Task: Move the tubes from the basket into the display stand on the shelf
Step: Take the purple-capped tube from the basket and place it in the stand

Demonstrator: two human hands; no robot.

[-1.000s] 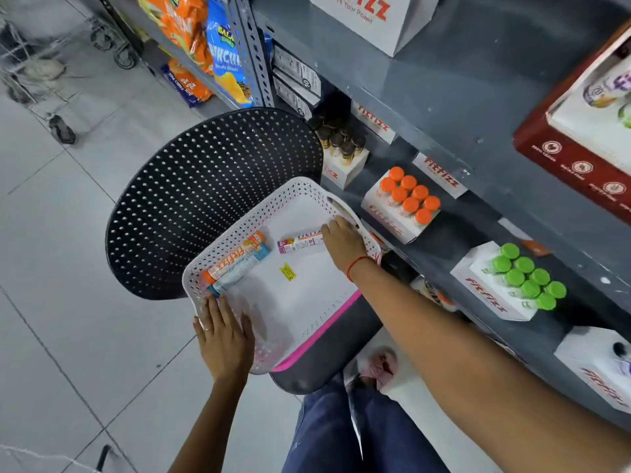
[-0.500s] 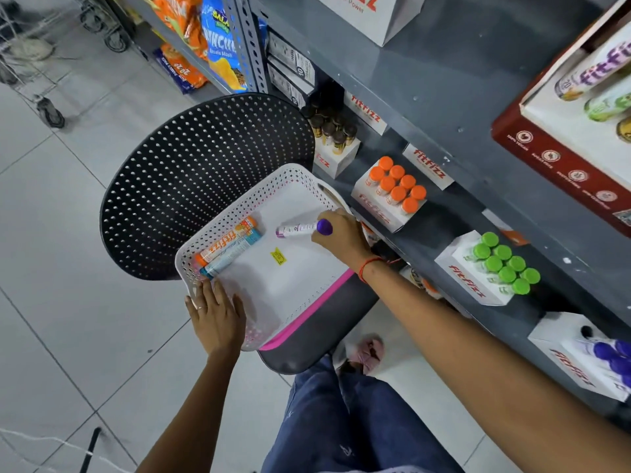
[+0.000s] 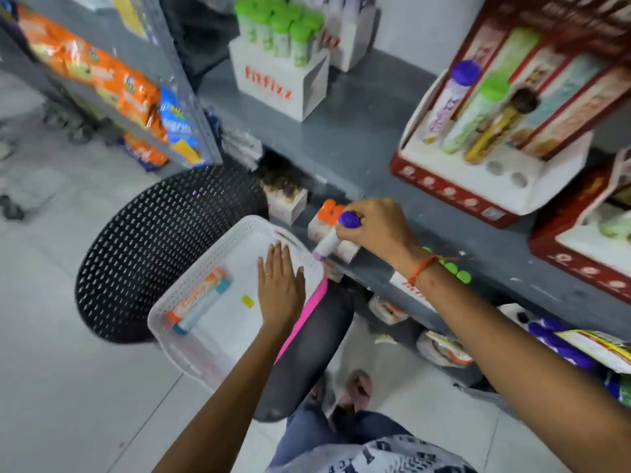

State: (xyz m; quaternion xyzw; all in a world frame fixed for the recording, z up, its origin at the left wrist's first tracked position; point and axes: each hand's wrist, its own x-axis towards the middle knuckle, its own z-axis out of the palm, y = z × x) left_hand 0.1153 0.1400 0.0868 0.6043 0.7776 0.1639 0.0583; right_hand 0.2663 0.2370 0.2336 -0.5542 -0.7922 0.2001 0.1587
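Right hand (image 3: 375, 227) is closed around a purple-capped tube (image 3: 333, 235), fingers wrapped near the cap, holding it tilted with the cap up and the lower end pointing down toward the far right corner of the white basket (image 3: 205, 254). The tube is lifted above the basket rim, in front of the grey shelf (image 3: 341, 141) edge. Left hand (image 3: 280, 288) lies flat and open, palm down, fingers together, on the floor of the basket near its right side; it grips nothing.

2 tubes remain in the basket, side by side along the left wall: an orange-capped tube (image 3: 198, 297) and a blue-capped tube (image 3: 203, 308). A small yellow sticker (image 3: 247, 301) lies on the basket floor just left of the open hand. The basket rests on a black perforated chair (image 3: 153, 240).

Up on the shelf, the red-and-white display stand (image 3: 478, 186) holds 3 tubes leaning back in its slots, capped purple, green and dark brown, with 2 empty round holes visible beside them. A white box (image 3: 276, 87) reading "FitFizz" in red carries green-capped tubes further back.

Motion blur smears most print: the tube labels and the stand's lettering cannot be read. The lower shelf boxes are partly hidden behind the right arm.
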